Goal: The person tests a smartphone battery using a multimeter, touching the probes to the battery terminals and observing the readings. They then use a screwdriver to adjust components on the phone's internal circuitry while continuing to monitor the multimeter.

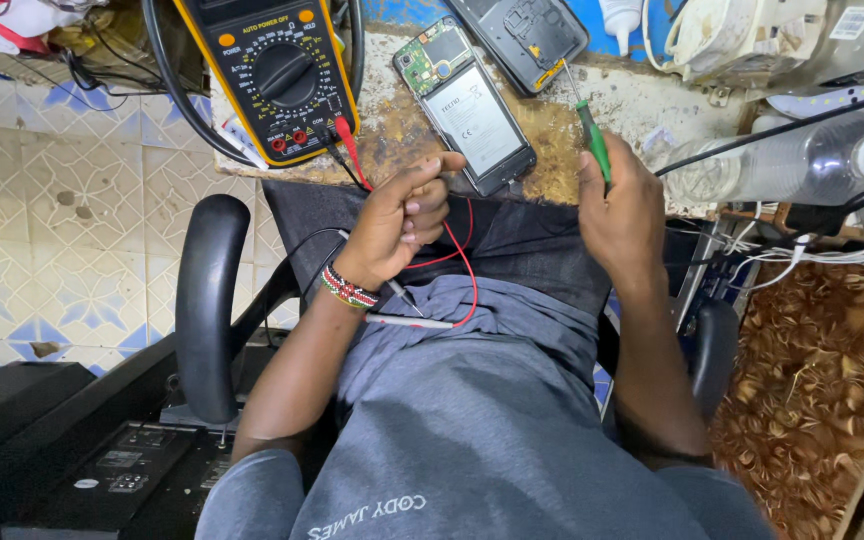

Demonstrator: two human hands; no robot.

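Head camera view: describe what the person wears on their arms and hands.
Both forearms are bare, with no gloves or visible rings. The left hand has a beaded wristband at the wrist, banded in red, green, white and black. The right hand and its wrist carry nothing. Short grey-blue T-shirt sleeves cover the upper arms.

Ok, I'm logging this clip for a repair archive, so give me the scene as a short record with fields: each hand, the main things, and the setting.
left hand: curled, holding the multimeter probe leads over the lap
right hand: gripping a green-handled screwdriver, tip pointing away
opened phone: back off, lying on the worn bench between the hands
back cover: beside the phone, farther back
multimeter: yellow, on the bench at left
setting: person seated in a black armchair
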